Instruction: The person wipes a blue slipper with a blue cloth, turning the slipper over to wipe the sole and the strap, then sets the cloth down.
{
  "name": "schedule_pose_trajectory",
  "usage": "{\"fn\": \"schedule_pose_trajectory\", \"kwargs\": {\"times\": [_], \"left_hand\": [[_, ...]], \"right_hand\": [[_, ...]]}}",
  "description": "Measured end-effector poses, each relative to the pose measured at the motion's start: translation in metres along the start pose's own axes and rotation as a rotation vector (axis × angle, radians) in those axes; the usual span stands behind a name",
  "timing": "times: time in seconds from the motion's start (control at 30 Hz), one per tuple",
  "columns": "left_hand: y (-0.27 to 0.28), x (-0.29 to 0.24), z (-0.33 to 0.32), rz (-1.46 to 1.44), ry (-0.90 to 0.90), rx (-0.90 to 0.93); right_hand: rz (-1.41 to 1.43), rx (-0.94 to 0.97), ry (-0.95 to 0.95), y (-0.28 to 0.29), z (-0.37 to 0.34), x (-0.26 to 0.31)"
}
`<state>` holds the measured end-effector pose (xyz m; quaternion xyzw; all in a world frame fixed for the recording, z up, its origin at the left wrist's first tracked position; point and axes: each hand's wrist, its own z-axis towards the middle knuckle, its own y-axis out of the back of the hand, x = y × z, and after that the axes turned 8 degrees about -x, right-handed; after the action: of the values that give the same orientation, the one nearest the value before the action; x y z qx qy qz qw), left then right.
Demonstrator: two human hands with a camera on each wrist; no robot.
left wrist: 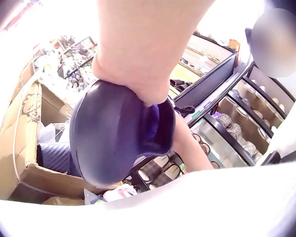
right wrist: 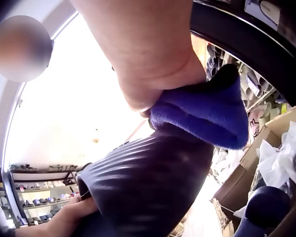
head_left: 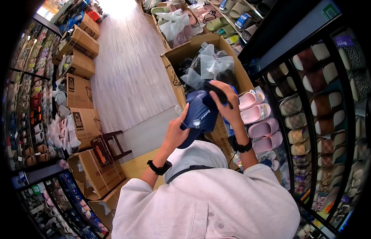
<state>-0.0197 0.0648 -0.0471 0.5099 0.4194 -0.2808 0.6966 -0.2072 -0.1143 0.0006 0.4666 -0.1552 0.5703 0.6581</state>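
Note:
A navy slipper [head_left: 199, 113] with a white print and the word "Summer" is held in front of the body. My left hand [head_left: 176, 131] grips its near side, thumb on the upper. My right hand [head_left: 226, 102] pinches a black piece at the far end. Seen from the right wrist, bright blue fuzzy lining [right wrist: 207, 118] shows under that hand, above the slipper's ribbed dark surface [right wrist: 143, 182], while my left hand [right wrist: 71, 217] grips its edge. The left wrist view shows a smooth rounded dark side [left wrist: 106, 133]; the fingertips there are hidden.
Beyond the hands stands an open cardboard box [head_left: 171, 65] of plastic-wrapped footwear. Pink slippers [head_left: 255, 113] lie to its right, beside a tall slipper rack [head_left: 301, 103]. Cartons [head_left: 78, 91] and a dark stool [head_left: 113, 145] are at left, along a wood-look floor [head_left: 125, 63].

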Motion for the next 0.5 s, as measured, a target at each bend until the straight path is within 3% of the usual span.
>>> {"fn": "schedule_pose_trajectory", "kwargs": {"times": [0.03,0.1,0.2,0.3,0.5], "left_hand": [[0.000,0.004,-0.002,-0.019,-0.008,-0.038],[-0.001,0.009,0.001,-0.040,-0.022,-0.067],[-0.001,0.010,0.004,-0.093,-0.077,-0.146],[0.004,0.011,0.011,-0.142,0.034,-0.147],[0.014,0.017,0.028,-0.264,0.068,-0.161]], "right_hand": [[0.068,-0.030,-0.182,0.000,-0.002,-0.001],[0.133,-0.116,-0.346,-0.005,-0.011,0.001],[-0.051,-0.207,-0.047,-0.012,-0.024,0.013],[-0.110,-0.160,0.132,-0.015,-0.039,0.024],[-0.159,-0.046,0.295,-0.015,-0.060,0.055]]}}
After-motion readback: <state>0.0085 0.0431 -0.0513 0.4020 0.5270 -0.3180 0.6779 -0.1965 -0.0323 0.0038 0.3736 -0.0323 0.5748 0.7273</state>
